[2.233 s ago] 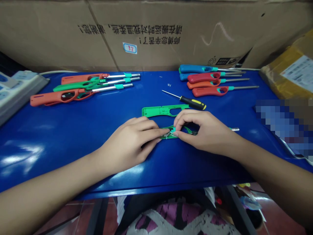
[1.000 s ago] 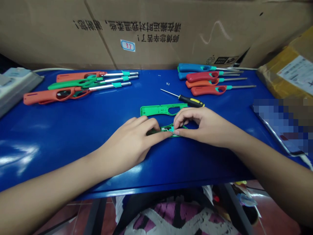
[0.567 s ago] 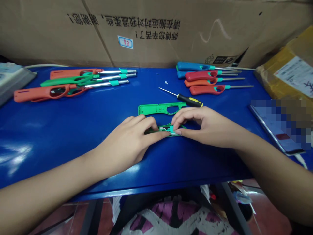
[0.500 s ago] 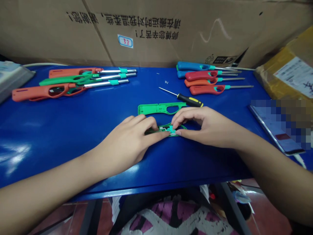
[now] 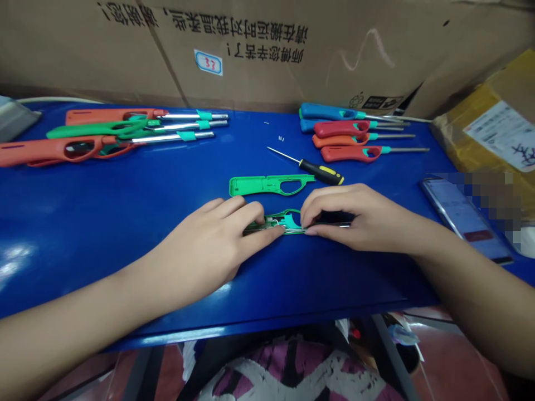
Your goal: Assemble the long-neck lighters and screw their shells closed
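Moved rightward since the earlier frame: right hand (image 5: 359,216), now off most of the teal piece (image 5: 289,222) and round by its right end.

Left to right on the blue desk (image 5: 137,200). Orange and green lighters (image 5: 75,131) first, well apart from the work. Then left hand (image 5: 217,238), curled narrow and holding green half-shell (image 5: 271,216) down on the desk near the front edge, thumb tip against the innards. If eased off, could let half-shell skid or tip on the glossy top and spill loose parts.

Just behind, green cover half (image 5: 246,185), inner side up. Farther back, tiny silvery bits (image 5: 281,138), maybe screws: easy to lose with one bump or sweep. Between the hands, white wire (image 5: 295,230), lying slack beside teal piece; could get trapped or nicked if pressed under untucked. Screwdriver (image 5: 320,171) close behind right knuckles, likely to roll if knocked.

Right hand: fingertips drawn close; cannot tell whether gripping teal piece, wire or metal tube (image 5: 345,225). Pushing one end only could pop teal piece loose. Behind, red lighter (image 5: 345,153). Far right, phone (image 5: 460,214), near right forearm; at risk from a wide swing.
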Tool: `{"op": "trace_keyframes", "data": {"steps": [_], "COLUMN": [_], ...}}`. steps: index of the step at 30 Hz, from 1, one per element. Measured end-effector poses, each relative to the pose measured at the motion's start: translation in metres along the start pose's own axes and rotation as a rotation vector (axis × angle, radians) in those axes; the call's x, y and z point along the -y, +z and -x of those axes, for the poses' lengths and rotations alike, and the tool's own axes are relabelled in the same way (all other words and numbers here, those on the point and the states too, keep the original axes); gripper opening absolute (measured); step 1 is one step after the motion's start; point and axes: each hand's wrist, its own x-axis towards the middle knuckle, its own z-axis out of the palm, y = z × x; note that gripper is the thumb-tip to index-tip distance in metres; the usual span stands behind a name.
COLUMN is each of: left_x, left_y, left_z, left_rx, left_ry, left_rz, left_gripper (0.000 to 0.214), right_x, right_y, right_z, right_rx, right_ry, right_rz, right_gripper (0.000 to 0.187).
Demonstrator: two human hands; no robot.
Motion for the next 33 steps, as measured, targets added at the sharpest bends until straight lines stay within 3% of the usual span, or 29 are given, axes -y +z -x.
{"op": "trace_keyframes", "data": {"steps": [14, 21, 28, 33], "left_x": [0.001, -0.003, -0.008, -0.01], "left_y": [-0.001, 0.0, 0.002, 0.004], "left_z": [-0.004, 0.0, -0.001, -0.004], "left_rx": [-0.011, -0.01, -0.101, -0.162], "left_ry": [0.009, 0.025, 0.015, 0.02], "left_rz": [-0.03, -0.132, -0.077, -0.014], "left_gripper": [0.048, 0.041, 0.035, 0.034], "right_x": [-0.007, -0.009, -0.009, -0.008], "right_y": [0.008, 0.007, 0.007, 0.006], "right_z": [0.0, -0.001, -0.003, -0.002], "right_rx": [-0.076, -0.061, -0.068, -0.069], "right_ry": [0.195, 0.182, 0.231, 0.231], "right_rz": [-0.205, -0.246, -0.291, -0.282], "right_gripper": [0.008, 0.01, 0.003, 0.009]}}
